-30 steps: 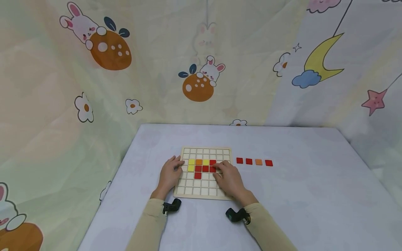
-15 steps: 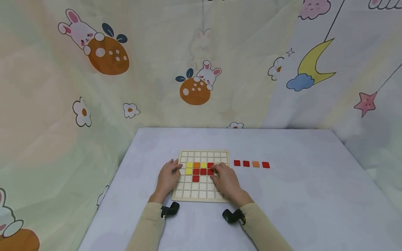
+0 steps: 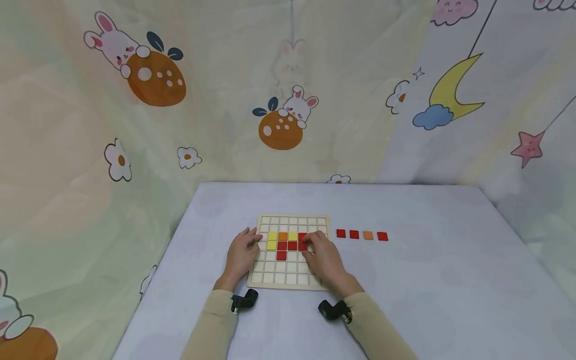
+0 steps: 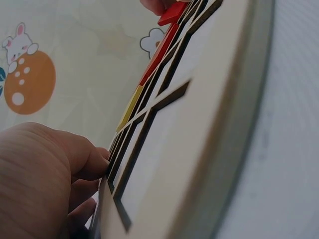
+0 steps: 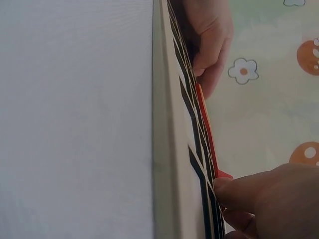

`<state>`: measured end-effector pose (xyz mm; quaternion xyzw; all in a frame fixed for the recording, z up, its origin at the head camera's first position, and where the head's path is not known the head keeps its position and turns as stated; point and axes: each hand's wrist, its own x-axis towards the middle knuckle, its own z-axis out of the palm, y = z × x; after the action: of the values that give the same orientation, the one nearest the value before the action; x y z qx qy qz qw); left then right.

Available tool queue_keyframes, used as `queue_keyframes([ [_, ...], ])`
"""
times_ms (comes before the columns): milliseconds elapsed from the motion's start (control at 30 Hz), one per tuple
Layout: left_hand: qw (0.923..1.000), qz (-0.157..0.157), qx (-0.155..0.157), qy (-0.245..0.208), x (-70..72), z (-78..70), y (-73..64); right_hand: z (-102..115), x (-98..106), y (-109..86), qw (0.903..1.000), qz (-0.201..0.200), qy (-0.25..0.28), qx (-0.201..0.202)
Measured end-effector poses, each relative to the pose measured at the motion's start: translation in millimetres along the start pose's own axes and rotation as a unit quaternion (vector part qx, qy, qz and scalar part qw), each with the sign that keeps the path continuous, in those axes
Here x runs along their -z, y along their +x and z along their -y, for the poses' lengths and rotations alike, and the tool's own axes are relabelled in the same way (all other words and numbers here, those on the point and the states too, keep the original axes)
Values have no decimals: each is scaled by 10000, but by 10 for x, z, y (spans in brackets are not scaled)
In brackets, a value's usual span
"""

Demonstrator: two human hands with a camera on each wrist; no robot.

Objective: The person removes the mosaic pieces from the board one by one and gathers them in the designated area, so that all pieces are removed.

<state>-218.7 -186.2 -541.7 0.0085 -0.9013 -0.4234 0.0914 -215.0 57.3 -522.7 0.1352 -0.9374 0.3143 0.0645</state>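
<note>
A pale wooden grid board (image 3: 288,280) lies on the table with several flat square tiles in its cells. They are yellow (image 3: 272,245), orange (image 3: 282,236) and red (image 3: 281,255). My left hand (image 3: 240,255) rests at the board's left edge, its thumb (image 4: 92,164) touching the border. At the right end of the coloured patch, my right hand (image 3: 327,257) pinches a red tile (image 4: 172,13) between thumb and finger. The right wrist view shows this red tile (image 5: 224,174) tilted against the board's surface. My fingers partly cover it and the cells beneath.
Right of the board a row of loose tiles lies on the table: a red tile (image 3: 341,233), another red tile (image 3: 354,234), an orange tile (image 3: 368,235) and a red tile (image 3: 382,236). A printed cloth (image 3: 225,100) hangs behind the white table (image 3: 427,280).
The head view has tilted slightly, so everything sits a little lower in it. Both hands keep nearly the same places on the board, with only slight motion of the right fingers.
</note>
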Motion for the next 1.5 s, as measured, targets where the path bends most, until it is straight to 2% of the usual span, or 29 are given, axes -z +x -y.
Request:
queue_keyframes([
  [333, 10000, -16, -26, 14, 11, -28, 16, -3, 23, 23, 9999, -79, -14, 89],
  [700, 10000, -24, 16, 34, -22, 8, -1, -16, 41, -11, 9999, -103, 13, 63],
  [933, 10000, -57, -2, 27, -16, -3, 5, -98, 200, 21, 9997, -20, 224, -57],
  [1100, 10000, -63, -55, -23, -15, -1, 6, -203, 367, 54, 9994, 157, 181, -246],
  [1300, 9999, -71, -77, -65, -10, -1, 8, -369, 539, 75, 9983, 323, 191, -448],
  [1500, 9999, -80, -64, -39, -9, -3, 9, -549, 610, 78, 9972, 350, 170, -637],
])
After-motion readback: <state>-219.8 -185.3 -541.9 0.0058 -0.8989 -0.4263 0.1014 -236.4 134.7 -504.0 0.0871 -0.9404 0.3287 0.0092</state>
